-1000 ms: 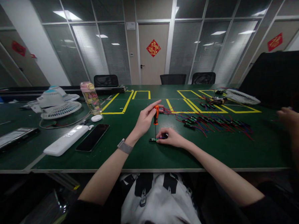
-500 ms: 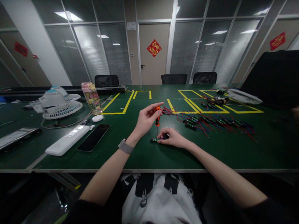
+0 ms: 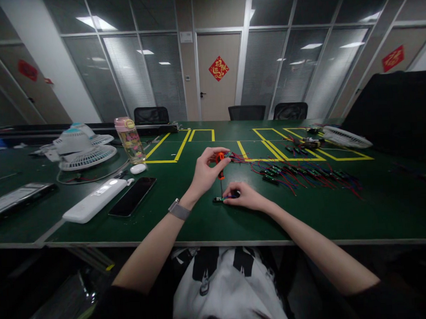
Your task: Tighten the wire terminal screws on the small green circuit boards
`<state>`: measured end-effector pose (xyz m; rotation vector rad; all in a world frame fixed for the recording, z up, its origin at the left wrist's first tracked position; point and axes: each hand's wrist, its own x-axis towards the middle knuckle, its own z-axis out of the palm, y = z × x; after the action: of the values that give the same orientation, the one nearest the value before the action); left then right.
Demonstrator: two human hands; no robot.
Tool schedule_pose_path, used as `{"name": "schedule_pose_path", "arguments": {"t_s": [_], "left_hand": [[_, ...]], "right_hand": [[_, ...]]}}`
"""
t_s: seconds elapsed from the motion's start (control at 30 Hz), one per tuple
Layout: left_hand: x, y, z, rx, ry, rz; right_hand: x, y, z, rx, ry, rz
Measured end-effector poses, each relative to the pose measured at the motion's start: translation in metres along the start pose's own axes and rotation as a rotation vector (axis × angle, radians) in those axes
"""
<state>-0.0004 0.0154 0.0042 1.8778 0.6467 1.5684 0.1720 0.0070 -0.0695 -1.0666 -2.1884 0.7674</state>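
My left hand (image 3: pixel 207 170), with a watch on its wrist, is closed around the handle of an orange and black screwdriver (image 3: pixel 221 172). The shaft points straight down, and its tip meets a small circuit board with a black end (image 3: pixel 218 199) on the green table. My right hand (image 3: pixel 245 196) pinches the other end of this board against the tabletop, and its fingers hide part of it. Beyond my hands, several similar boards with red and blue wires (image 3: pixel 281 170) lie in a loose row to the right.
To the left are a black phone (image 3: pixel 132 197), a long white device (image 3: pixel 95 200), a small white case (image 3: pixel 138 168), a bottle (image 3: pixel 130 141) and white fans (image 3: pixel 86 154). Another fan part (image 3: pixel 345 137) lies far right. Yellow tape (image 3: pixel 161 161) marks the table (image 3: pixel 188 227).
The fingers of my left hand have curled closer around the screwdriver handle. My right hand stays on the board. At the far right, another person's hand has gone out of view.
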Motion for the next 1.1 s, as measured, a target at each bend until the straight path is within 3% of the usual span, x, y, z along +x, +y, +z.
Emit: {"name": "schedule_pose_path", "arguments": {"t_s": [0.07, 0.23, 0.43, 0.63, 0.8, 1.0, 1.1], "left_hand": [[0.0000, 0.0008, -0.0003, 0.034, 0.005, 0.023], [0.0018, -0.0007, -0.0016, -0.221, -0.133, -0.060], [0.0021, 0.0007, -0.0024, -0.029, 0.028, -0.018], [0.0021, -0.0026, -0.0022, -0.260, -0.129, -0.079], [0.0022, -0.0011, -0.0021, -0.090, -0.011, -0.053], [0.0031, -0.0037, -0.0037, -0.297, -0.146, -0.101], [0.0014, -0.0012, -0.0025, -0.209, -0.083, -0.085]], "right_hand": [[-0.0001, 0.0002, 0.0001, 0.000, 0.001, -0.003], [-0.0004, -0.0011, -0.0002, -0.005, 0.005, 0.000], [-0.0008, -0.0035, -0.0009, -0.013, 0.003, 0.003], [-0.0006, -0.0032, -0.0006, -0.001, 0.005, 0.012], [0.0000, -0.0004, 0.0000, 0.004, 0.003, 0.002], [0.0005, 0.0025, 0.0005, 0.020, 0.005, -0.014], [0.0005, 0.0028, 0.0008, 0.014, 0.006, -0.013]]}}
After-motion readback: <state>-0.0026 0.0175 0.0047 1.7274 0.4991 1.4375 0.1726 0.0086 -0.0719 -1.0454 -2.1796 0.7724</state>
